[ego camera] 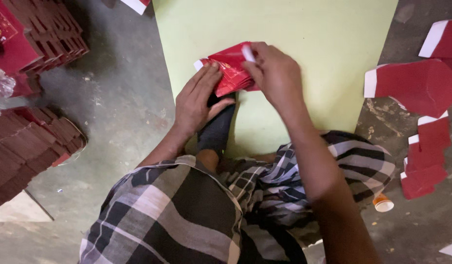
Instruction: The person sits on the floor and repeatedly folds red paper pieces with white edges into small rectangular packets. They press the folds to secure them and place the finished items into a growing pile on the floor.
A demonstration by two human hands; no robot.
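Observation:
A red paper packet [231, 73] with white edges lies on a pale green sheet [304, 39] spread on the floor. My left hand [199, 100] presses flat on its left side, fingers together. My right hand [274, 71] grips the packet's upper right edge, pinching a white flap. A foot in a dark sock [217, 129] rests on the green sheet just below the packet. My legs, in checked cloth [187, 210], fill the bottom of the view.
Stacks of folded dark red packets [30, 142] sit at the left, more [50, 34] at the top left. Loose red and white cut sheets [421, 88] lie on the grey floor at the right. A small orange cap [383, 203] sits by my right knee.

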